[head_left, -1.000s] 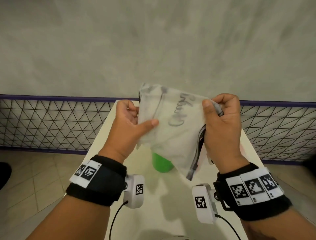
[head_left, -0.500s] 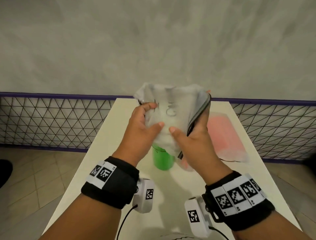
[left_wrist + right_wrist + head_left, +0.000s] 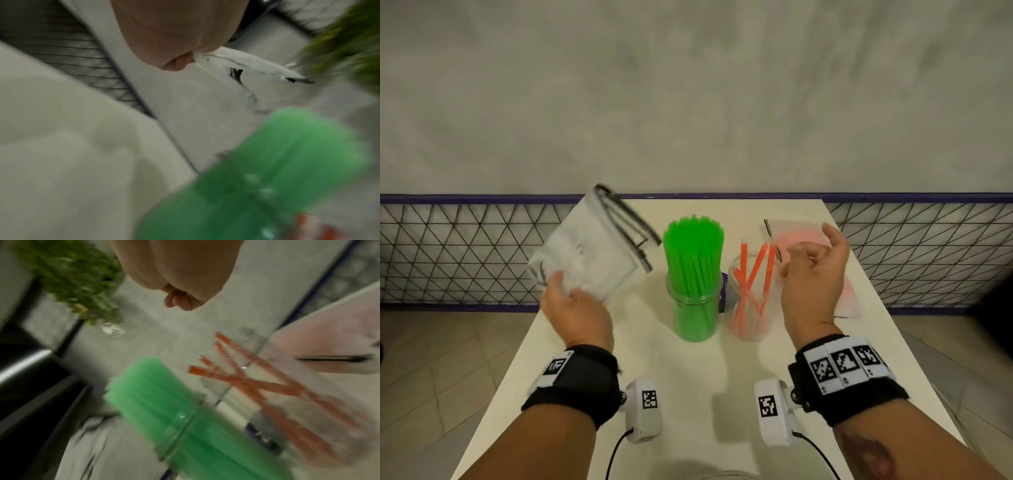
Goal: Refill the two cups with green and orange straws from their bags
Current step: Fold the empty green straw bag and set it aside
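White and bare at its near end, the surface (image 3: 688, 394) is carrying the whole job. Nearest the viewer, the hands have parted — half a second ago both were working the emptied bag over the green cup. Now the left hand (image 3: 571, 308) alone is pinching a corner of that empty bag (image 3: 592, 253) and swinging it out to the left, while the right hand (image 3: 813, 274), fingers loose and holding nothing, is heading right. Between them the green cup (image 3: 693, 308) is standing uncovered, packed with green straws (image 3: 693, 246) — that half looks finished. Just beside it the orange cup (image 3: 751, 308) is holding only a few orange straws (image 3: 755, 274). Farther back, past the right hand, the orange bag (image 3: 804, 233) is lying flat and full, likely the next thing to be picked up.
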The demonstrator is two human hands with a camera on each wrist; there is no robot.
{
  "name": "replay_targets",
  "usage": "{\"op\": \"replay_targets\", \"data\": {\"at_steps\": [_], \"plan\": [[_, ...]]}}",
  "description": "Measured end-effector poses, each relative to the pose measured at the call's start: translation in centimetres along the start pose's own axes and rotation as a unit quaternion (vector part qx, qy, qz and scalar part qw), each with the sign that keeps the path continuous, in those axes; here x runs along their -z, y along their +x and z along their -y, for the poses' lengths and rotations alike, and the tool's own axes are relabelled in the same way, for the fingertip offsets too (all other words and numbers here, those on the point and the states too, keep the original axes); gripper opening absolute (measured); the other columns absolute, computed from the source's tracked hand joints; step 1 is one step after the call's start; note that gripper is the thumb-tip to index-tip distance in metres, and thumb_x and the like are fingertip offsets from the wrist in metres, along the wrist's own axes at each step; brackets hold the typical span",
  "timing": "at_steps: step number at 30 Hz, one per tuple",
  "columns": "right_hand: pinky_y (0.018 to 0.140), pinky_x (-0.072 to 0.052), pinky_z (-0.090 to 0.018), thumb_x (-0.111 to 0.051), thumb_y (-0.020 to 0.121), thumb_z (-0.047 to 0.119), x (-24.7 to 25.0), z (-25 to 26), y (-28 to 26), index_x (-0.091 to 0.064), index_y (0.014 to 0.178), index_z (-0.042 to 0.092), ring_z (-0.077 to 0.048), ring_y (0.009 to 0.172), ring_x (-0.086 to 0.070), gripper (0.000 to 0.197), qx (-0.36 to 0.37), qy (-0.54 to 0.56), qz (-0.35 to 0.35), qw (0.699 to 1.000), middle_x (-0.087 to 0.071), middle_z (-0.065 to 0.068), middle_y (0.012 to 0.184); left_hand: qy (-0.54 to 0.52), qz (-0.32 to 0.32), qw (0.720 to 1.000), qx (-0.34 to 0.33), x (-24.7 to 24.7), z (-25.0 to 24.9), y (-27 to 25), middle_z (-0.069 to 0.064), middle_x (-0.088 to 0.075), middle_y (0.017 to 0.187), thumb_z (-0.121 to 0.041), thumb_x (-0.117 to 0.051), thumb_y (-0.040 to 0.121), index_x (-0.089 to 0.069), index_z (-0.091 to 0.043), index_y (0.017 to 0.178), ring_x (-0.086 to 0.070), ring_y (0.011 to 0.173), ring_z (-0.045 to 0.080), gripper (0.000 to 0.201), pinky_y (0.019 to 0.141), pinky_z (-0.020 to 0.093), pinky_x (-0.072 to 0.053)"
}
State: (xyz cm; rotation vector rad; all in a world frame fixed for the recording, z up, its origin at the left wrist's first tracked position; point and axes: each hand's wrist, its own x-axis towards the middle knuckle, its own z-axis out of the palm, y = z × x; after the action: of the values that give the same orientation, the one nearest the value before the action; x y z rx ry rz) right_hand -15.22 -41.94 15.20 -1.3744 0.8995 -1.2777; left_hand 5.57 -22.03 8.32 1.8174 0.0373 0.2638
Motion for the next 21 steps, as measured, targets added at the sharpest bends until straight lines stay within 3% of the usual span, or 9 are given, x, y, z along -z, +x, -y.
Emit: {"op": "replay_targets", "data": {"at_steps": [3,7,10,12,13,15,17,19,21], "plan": [[0.083,-0.057,-0.045,-0.05,0.096,0.011,2.3,-4.2,1.8,-0.043,0.128,0.026,-0.028,0.084,-0.066,0.036,-0.071,-0.068,-0.076,0.992,-0.063,-0.001,0.098,0.134,0.009,0.988,0.071,0.4,4.7,0.2,0.025,-0.051,0.132,0.0,-0.043,0.093,-0.048,-0.003,0.133,-0.048,0.122,0.041,0.041,0.103,0.047,-0.04],[0.087,-0.055,-0.048,-0.044,0.097,0.017,4.3,-8.7,1.7,-0.049,0.122,0.024,-0.031,0.093,-0.066,0.026,-0.097,-0.164,-0.06,0.98,-0.062,-0.005,0.108,0.263,0.108,0.953,0.108,-0.7,8.4,-0.3,0.03,-0.051,0.127,-0.008,-0.049,0.092,-0.049,0.004,0.124,-0.051,0.114,0.045,0.034,0.098,0.047,-0.045],[0.087,-0.052,-0.037,-0.046,0.095,0.008,4.8,-10.5,0.8,-0.05,0.122,0.019,-0.027,0.1,-0.062,0.03,-0.117,-0.223,0.003,0.968,-0.061,-0.006,0.11,0.376,0.234,0.891,0.103,-1.4,8.7,-1.2,0.02,-0.025,0.152,-0.033,-0.049,0.098,-0.039,-0.017,0.144,-0.038,0.13,0.042,0.05,0.111,0.045,-0.033],[0.081,-0.045,-0.028,-0.048,0.093,0.003,4.7,-10.7,0.3,-0.051,0.124,0.014,-0.021,0.099,-0.058,0.033,-0.12,-0.256,0.041,0.958,-0.059,-0.004,0.11,0.394,0.212,0.886,0.124,-1.3,7.5,-1.7,0.018,-0.011,0.156,-0.048,-0.054,0.092,-0.038,-0.027,0.146,-0.032,0.133,0.045,0.06,0.111,0.052,-0.031],[0.08,-0.041,-0.026,-0.047,0.093,0.002,4.6,-10.7,0.1,-0.051,0.125,0.013,-0.018,0.097,-0.055,0.034,-0.122,-0.263,0.053,0.956,-0.057,-0.002,0.109,0.38,0.175,0.902,0.105,-1.1,6.4,-2.0,0.019,-0.009,0.156,-0.049,-0.057,0.09,-0.041,-0.026,0.144,-0.029,0.135,0.045,0.061,0.111,0.055,-0.028],[0.081,-0.038,-0.024,-0.048,0.093,0.002,4.4,-10.7,0.6,-0.051,0.126,0.012,-0.015,0.095,-0.05,0.035,-0.116,-0.279,0.062,0.951,-0.054,-0.001,0.11,0.332,0.088,0.939,-0.015,-0.8,4.0,-3.4,0.022,-0.02,0.154,-0.041,-0.062,0.087,-0.051,-0.012,0.132,-0.028,0.137,0.043,0.054,0.11,0.055,-0.025],[0.084,-0.038,-0.025,-0.049,0.092,0.002,4.1,-10.8,1.8,-0.052,0.127,0.011,-0.016,0.096,-0.05,0.036,-0.106,-0.301,0.066,0.945,-0.053,-0.004,0.116,0.223,0.112,0.946,-0.208,-0.9,1.2,-5.6,0.02,-0.04,0.141,-0.03,-0.062,0.085,-0.057,-0.003,0.116,-0.038,0.129,0.037,0.041,0.108,0.046,-0.028],[0.089,-0.042,-0.027,-0.05,0.09,0.003,3.7,-11.1,3.1,-0.054,0.127,0.011,-0.021,0.102,-0.054,0.038,-0.106,-0.316,0.065,0.941,-0.053,-0.007,0.121,0.124,0.262,0.879,-0.38,-1.3,-1.2,-9.1,0.011,-0.056,0.118,-0.026,-0.056,0.085,-0.058,-0.007,0.108,-0.047,0.114,0.02,0.029,0.103,0.027,-0.032],[0.095,-0.043,-0.03,-0.051,0.089,0.003,3.4,-11.6,4.1,-0.055,0.128,0.01,-0.025,0.11,-0.055,0.04,-0.1,-0.335,0.066,0.935,-0.052,-0.009,0.123,0.081,0.411,0.771,-0.479,-2.3,-3.3,-12.5,0.002,-0.062,0.107,-0.025,-0.053,0.086,-0.062,-0.013,0.103,-0.049,0.106,0.007,0.023,0.098,0.013,-0.033]]}}
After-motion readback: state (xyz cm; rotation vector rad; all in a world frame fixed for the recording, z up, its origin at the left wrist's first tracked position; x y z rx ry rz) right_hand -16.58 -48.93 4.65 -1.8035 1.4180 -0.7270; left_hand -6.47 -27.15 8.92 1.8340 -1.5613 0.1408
